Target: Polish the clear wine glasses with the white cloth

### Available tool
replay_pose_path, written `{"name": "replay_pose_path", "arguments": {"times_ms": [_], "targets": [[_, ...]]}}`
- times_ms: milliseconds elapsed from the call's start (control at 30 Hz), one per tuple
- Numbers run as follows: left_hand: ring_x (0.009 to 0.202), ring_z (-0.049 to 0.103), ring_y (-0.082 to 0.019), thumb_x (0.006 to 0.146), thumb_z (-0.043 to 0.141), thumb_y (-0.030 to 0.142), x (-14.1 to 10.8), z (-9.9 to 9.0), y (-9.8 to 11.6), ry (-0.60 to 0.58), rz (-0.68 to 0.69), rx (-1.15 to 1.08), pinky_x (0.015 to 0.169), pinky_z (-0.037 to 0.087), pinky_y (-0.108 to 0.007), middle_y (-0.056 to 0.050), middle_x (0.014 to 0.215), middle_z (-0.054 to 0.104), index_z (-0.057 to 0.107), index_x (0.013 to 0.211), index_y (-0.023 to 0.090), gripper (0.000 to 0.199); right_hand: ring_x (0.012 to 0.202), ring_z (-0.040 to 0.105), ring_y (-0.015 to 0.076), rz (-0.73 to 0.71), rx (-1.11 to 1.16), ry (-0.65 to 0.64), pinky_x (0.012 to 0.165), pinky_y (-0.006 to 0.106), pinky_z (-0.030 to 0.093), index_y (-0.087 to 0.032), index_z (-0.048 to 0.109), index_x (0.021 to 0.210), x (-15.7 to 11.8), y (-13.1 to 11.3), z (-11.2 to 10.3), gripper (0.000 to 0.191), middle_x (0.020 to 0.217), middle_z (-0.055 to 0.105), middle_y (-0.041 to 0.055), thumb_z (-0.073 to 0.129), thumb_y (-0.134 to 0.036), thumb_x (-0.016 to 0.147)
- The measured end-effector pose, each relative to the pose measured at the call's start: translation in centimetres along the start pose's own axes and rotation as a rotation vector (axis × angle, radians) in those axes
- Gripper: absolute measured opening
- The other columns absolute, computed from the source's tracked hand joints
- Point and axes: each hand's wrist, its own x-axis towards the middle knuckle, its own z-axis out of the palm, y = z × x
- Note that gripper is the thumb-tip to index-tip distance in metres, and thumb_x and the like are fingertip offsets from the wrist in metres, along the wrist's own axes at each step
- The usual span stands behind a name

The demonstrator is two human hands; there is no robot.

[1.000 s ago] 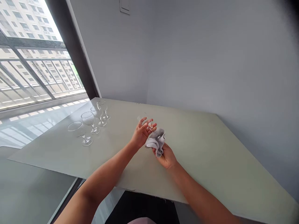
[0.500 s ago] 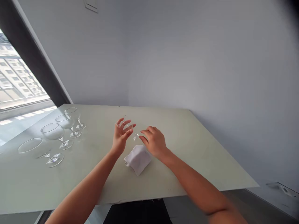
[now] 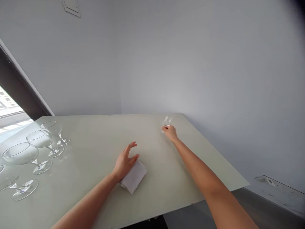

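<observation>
My right hand [image 3: 170, 132] reaches far out over the back right of the table, its fingers closed on a clear stemmed glass [image 3: 168, 120]. The glass is faint and partly hidden by the hand, so I cannot tell whether its foot touches the table. Nearer to me, my left hand [image 3: 124, 163] has its thumb and fingers apart and holds nothing. It is at the upper left edge of a folded white cloth [image 3: 134, 178], covering part of it; whether they touch is unclear.
Several clear stemmed glasses [image 3: 39, 139] stand in a row along the left of the pale table [image 3: 95, 133], the nearest cut off by the picture edge. Grey walls [image 3: 152, 57] meet behind the table. The table's right edge slants toward me.
My right hand has moved away and to the right with the glass. My left hand has let go of the glass and come down beside the cloth. The view has swung right.
</observation>
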Motion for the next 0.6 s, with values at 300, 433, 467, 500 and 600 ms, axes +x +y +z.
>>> {"name": "replay_pose_path", "arguments": {"times_ms": [300, 433, 467, 500, 600], "targets": [[0.106, 0.051, -0.021, 0.076, 0.052, 0.035, 1.1, 0.6, -3.1, -0.021, -0.090, -0.031, 0.095, 0.035, -0.039, -0.002, 0.111, 0.059, 0.049, 0.113, 0.030, 0.037, 0.064, 0.059, 0.0192, 0.433, -0.061, 0.222, 0.055, 0.024, 0.036, -0.012, 0.066, 0.077, 7.0, 10.7, -2.9, 0.025, 0.070, 0.065, 0.0121, 0.052, -0.031, 0.072], [0.105, 0.052, -0.021, 0.077, 0.051, 0.033, 1.1, 0.5, -3.3, -0.032, -0.069, -0.008, 0.095, 0.036, -0.038, -0.002, 0.110, 0.059, 0.051, 0.112, 0.031, 0.035, 0.069, 0.060, 0.0200, 0.481, -0.076, 0.235, 0.057, 0.025, 0.037, -0.013, 0.067, 0.078, 8.5, 12.1, -2.0, 0.023, 0.074, 0.066, 0.0126, 0.056, -0.031, 0.070], [0.104, 0.052, -0.021, 0.077, 0.051, 0.032, 1.1, 0.5, -3.2, -0.027, -0.065, -0.012, 0.095, 0.036, -0.038, -0.002, 0.109, 0.060, 0.051, 0.111, 0.030, 0.035, 0.071, 0.060, 0.0208, 0.485, -0.087, 0.233, 0.058, 0.025, 0.038, -0.014, 0.068, 0.077, 8.7, 12.3, -1.9, 0.022, 0.075, 0.066, 0.0130, 0.057, -0.031, 0.070], [0.103, 0.053, -0.021, 0.076, 0.052, 0.030, 1.1, 0.6, -3.1, -0.022, -0.060, -0.019, 0.094, 0.037, -0.038, -0.002, 0.107, 0.061, 0.052, 0.110, 0.030, 0.034, 0.073, 0.060, 0.0219, 0.486, -0.100, 0.228, 0.059, 0.027, 0.038, -0.014, 0.068, 0.076, 8.8, 12.3, -1.8, 0.020, 0.076, 0.065, 0.0137, 0.057, -0.030, 0.070], [0.098, 0.055, -0.021, 0.074, 0.054, 0.026, 0.7, 0.8, -2.7, -0.006, -0.039, -0.048, 0.092, 0.039, -0.038, -0.003, 0.104, 0.062, 0.056, 0.107, 0.028, 0.034, 0.079, 0.060, 0.0256, 0.475, -0.140, 0.201, 0.062, 0.031, 0.037, -0.014, 0.068, 0.075, 8.8, 11.8, -1.9, 0.019, 0.080, 0.065, 0.0177, 0.058, -0.029, 0.071]]}}
